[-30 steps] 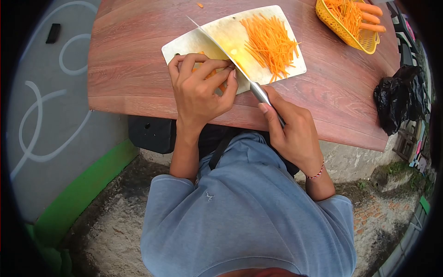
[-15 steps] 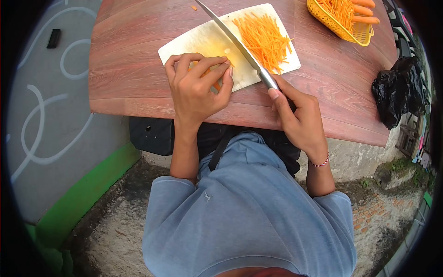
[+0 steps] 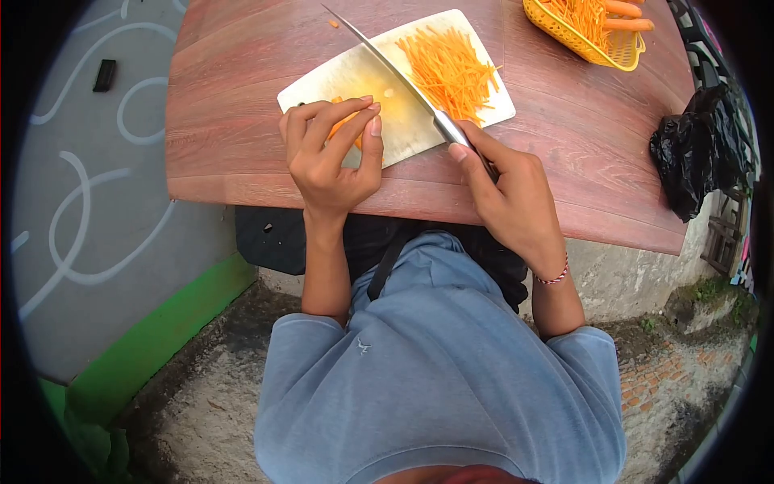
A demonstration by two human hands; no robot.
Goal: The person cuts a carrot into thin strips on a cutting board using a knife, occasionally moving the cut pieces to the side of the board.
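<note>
My right hand [image 3: 516, 189] is wrapped round the handle of a long kitchen knife [image 3: 401, 74]. Its blade slants up and left across a white cutting board [image 3: 419, 145], beside a heap of shredded carrot [image 3: 451, 71]. Over the board's left part my left hand [image 3: 332, 161] is curled, thumb and fingers closed around cut carrot [image 3: 349, 133]. Orange shows between those fingers, but most of that carrot is hidden beneath them. The board around the left fingertips is stained orange, and a small pale piece lies near the blade.
A yellow plastic basket [image 3: 576, 40] with shredded and whole carrots stands at the far right of the wooden table [image 3: 242, 121]. A black plastic bag [image 3: 697, 153] hangs at the table's right edge. A small dark object [image 3: 104, 75] lies on the grey painted surface at left.
My left hand has shifted slightly left, away from the blade, with its fingertips lifted a little. The knife has moved slightly left and down in view; the whole view has shifted a little too.
</note>
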